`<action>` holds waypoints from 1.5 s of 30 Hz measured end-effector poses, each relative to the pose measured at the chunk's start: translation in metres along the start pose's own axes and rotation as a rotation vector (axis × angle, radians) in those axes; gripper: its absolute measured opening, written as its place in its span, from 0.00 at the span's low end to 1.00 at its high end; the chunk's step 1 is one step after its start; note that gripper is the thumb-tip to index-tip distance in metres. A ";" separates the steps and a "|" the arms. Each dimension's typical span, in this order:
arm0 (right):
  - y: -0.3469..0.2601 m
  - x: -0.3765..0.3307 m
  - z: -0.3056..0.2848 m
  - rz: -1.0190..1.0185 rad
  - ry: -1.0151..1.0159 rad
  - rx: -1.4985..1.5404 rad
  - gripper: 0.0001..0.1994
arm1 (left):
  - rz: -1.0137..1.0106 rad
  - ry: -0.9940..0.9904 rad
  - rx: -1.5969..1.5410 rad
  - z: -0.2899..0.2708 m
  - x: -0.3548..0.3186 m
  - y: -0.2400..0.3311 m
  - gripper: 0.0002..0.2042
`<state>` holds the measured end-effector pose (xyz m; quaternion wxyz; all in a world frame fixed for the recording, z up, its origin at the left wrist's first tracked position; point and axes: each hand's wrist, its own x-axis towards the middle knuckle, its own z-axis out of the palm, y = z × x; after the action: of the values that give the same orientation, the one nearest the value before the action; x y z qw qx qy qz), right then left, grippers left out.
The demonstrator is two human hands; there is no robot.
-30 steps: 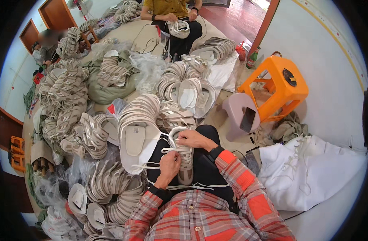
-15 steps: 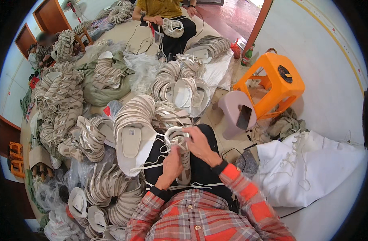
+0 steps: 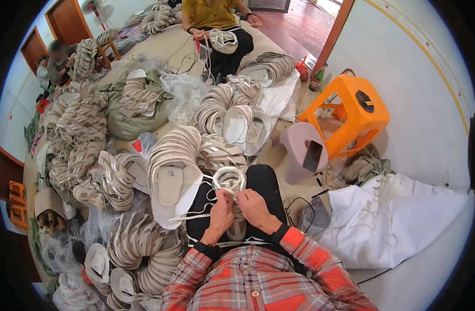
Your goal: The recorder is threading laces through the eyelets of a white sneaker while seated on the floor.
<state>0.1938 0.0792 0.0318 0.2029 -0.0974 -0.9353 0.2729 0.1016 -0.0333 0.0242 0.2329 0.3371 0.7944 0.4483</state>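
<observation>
Floor crowded with stacked white shoe uppers; orange stool at right. On lap: white upper, left hand and right hand both pinching it closed, cord trailing left.

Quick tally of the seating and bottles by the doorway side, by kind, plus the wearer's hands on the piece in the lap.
Orange plastic stool: 1
Mauve plastic stool, tipped on its side: 1
Green bottle: 1
Hands on the white shoe upper in the lap: 2, left hand and right hand
Total: 5
</observation>
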 end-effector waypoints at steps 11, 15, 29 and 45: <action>-0.005 -0.001 0.014 0.261 0.054 0.140 0.12 | 0.033 -0.011 0.012 -0.001 0.002 -0.003 0.13; 0.011 -0.003 -0.004 0.322 0.048 0.186 0.12 | -0.031 0.011 0.151 -0.008 -0.003 0.004 0.13; 0.072 -0.046 -0.083 0.276 -0.129 -0.070 0.13 | 0.291 -0.605 -0.158 -0.084 -0.031 0.052 0.06; 0.176 -0.149 -0.263 0.767 -0.089 -0.372 0.09 | 0.070 -0.131 -0.137 -0.078 0.004 0.023 0.12</action>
<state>0.4540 0.3060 0.0884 0.0251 -0.4614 -0.8724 0.1591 0.0541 -0.0654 0.0819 0.2911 0.3763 0.7327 0.4867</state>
